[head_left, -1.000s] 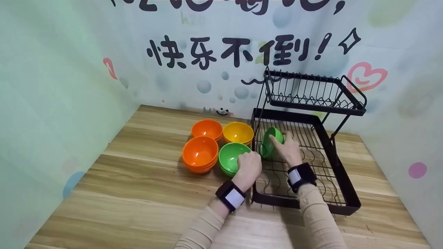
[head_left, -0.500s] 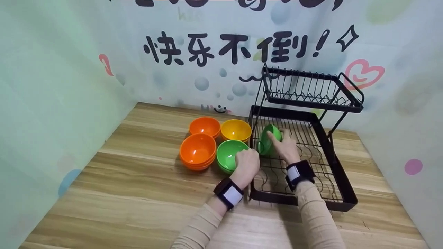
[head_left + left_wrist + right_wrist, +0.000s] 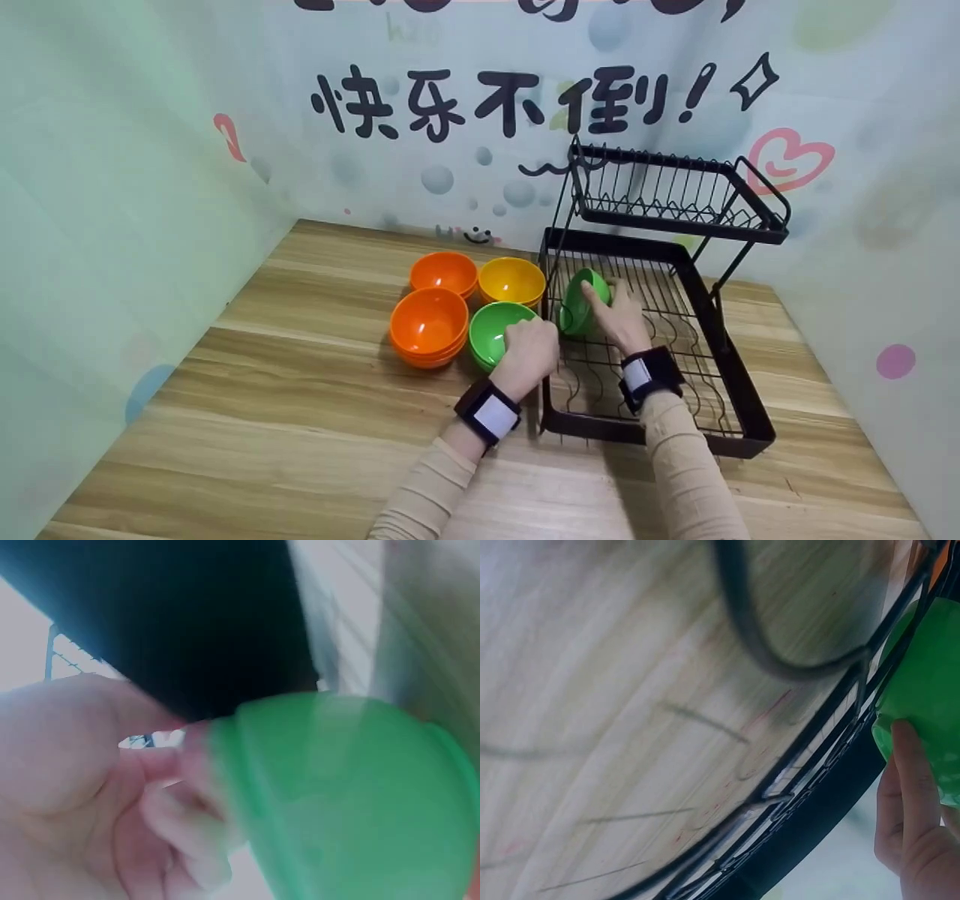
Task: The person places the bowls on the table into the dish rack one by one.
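Observation:
In the head view my right hand (image 3: 621, 319) grips a green bowl (image 3: 576, 306) that stands tilted on its side in the lower tier of a black dish rack (image 3: 660, 442), near the left edge. The right wrist view shows fingers (image 3: 915, 772) on that bowl's green surface (image 3: 937, 682). Beside the rack, my left hand (image 3: 529, 352) has its fingers curled at the right rim of another green bowl (image 3: 491, 330). The left wrist view has the fingertips meeting the rim of this bowl (image 3: 360, 795), which is blurred.
Left of the green bowl stands an orange stack (image 3: 429, 322); behind are another orange stack (image 3: 442, 274) and a yellow one (image 3: 512, 281). The rack's slotted upper tier (image 3: 675, 221) rises over the back of its lower tier. A printed cloth wall (image 3: 405, 180) stands behind.
My left hand has shifted slightly left over the nearby green bowl. My right hand and the tilted bowl hold nearly the same place in the rack; the head view has moved a little.

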A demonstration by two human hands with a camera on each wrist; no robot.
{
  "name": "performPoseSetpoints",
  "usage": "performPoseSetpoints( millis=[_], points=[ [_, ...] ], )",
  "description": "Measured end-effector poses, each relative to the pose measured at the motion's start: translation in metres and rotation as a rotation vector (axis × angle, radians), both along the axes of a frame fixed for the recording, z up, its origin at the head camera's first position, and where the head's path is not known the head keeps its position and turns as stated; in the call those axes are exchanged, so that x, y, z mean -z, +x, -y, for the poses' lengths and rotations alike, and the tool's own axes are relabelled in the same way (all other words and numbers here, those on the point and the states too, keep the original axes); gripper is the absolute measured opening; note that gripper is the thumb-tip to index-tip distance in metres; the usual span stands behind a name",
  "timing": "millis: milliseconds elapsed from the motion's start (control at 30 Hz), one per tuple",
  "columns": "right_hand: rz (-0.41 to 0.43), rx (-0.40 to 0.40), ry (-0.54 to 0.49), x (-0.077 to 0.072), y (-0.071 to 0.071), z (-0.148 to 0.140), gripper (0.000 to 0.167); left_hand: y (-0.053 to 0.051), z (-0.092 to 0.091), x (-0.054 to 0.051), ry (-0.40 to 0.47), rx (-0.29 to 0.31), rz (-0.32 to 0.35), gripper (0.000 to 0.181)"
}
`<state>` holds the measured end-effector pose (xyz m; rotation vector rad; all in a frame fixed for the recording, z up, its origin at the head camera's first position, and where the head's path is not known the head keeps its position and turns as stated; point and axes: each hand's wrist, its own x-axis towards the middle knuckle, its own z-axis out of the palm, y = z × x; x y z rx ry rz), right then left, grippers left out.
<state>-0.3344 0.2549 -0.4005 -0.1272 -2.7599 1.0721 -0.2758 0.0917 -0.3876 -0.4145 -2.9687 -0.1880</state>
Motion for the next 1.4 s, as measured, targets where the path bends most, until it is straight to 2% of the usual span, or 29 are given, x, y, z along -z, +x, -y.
performPoseSetpoints(
  millis=[333,433,567,767,1000,1233,1400],
  points=[
    [0.015,-0.004,-0.004,-0.003,0.001,0.001,0.080,0.008,0.021,-0.026,-0.015,0.046,0.209,0.021],
    [0.021,-0.013,-0.004,-0.005,0.002,0.001,0.080,0.009,0.026,-0.030,-0.029,0.066,0.268,0.024],
    [0.023,-0.011,0.005,-0.009,0.004,0.001,0.078,0.011,0.028,-0.030,-0.052,0.096,0.299,0.026],
    [-0.007,0.013,0.005,-0.015,0.007,0.002,0.073,0.009,0.022,-0.023,-0.080,0.102,0.294,0.027],
    [-0.020,-0.020,0.039,-0.027,0.017,0.005,0.072,0.006,0.018,-0.015,-0.063,0.081,0.250,0.023],
    [0.023,-0.095,0.142,-0.037,0.031,0.009,0.066,0.006,0.018,-0.015,-0.071,0.085,0.192,0.022],
    [0.033,-0.117,0.164,-0.041,0.041,0.013,0.065,0.008,0.020,-0.017,-0.074,0.090,0.171,0.021]
  ],
)
